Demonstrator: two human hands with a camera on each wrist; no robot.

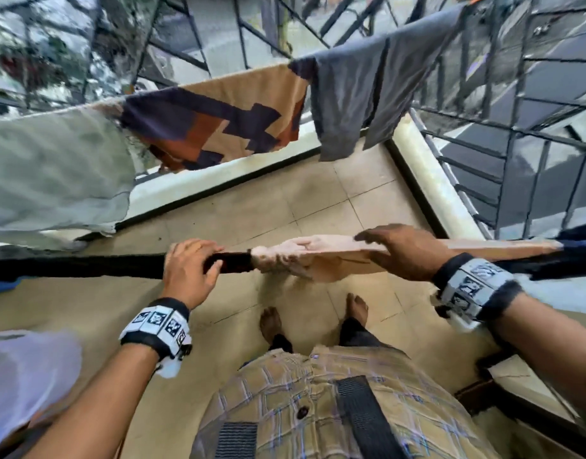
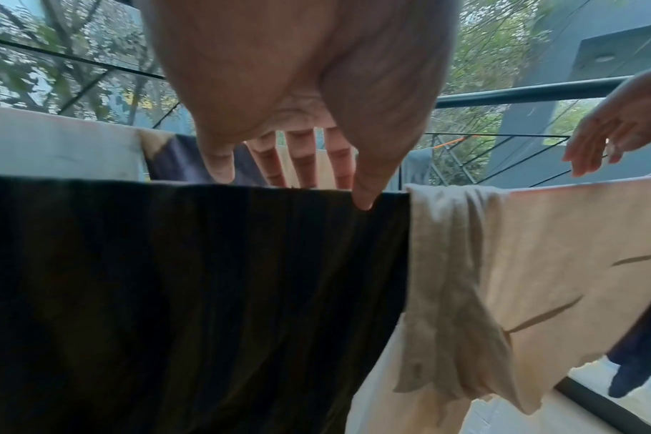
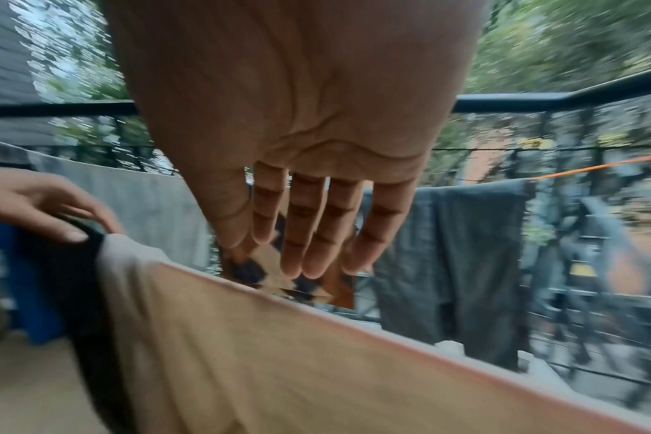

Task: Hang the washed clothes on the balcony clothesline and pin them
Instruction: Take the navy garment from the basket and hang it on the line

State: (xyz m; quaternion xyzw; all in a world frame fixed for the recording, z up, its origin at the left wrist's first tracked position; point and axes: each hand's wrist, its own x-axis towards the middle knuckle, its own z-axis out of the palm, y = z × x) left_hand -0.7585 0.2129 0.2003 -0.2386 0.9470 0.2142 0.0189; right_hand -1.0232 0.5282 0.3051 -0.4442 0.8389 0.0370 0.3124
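The beige garment [image 1: 334,256] hangs over the near clothesline, touching a black garment [image 1: 86,265] to its left. My left hand [image 1: 189,270] curls over the black garment's top edge, thumb in front. My right hand [image 1: 404,250] lies flat, fingers straight, above the beige fold.

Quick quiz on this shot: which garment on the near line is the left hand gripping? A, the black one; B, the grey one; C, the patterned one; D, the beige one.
A: the left hand curls over the top edge of the black garment, with the beige garment hanging beside it under the right hand.
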